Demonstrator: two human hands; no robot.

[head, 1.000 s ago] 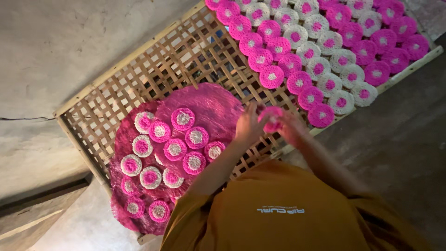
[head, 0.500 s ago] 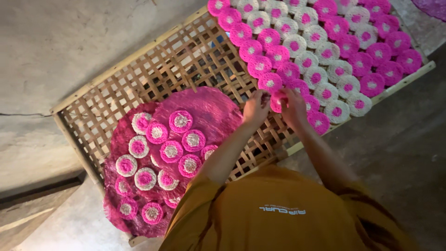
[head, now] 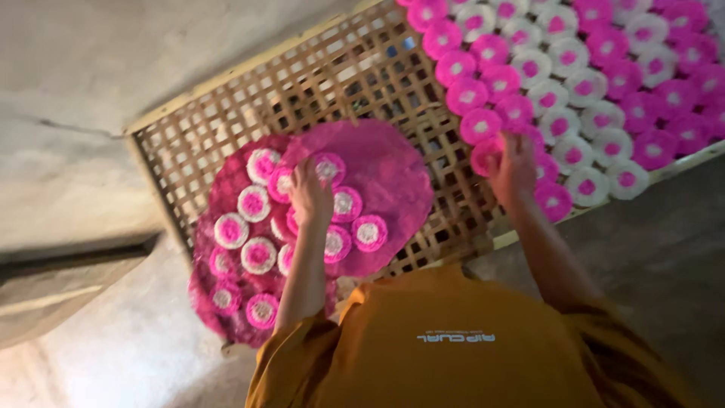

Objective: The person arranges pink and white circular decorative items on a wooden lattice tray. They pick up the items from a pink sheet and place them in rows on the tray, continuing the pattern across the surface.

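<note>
The pink disc lies on the woven tray, at the near left end of the rows of discs filling the tray's far right. Your right hand presses down on it, fingers spread flat; whether the grip pinches it you cannot tell. Your left hand rests on the pile of discs at the left, fingers curled over one there; its grip cannot be made out either. The pile sits on magenta mats. Grey floor surrounds the tray.
</note>
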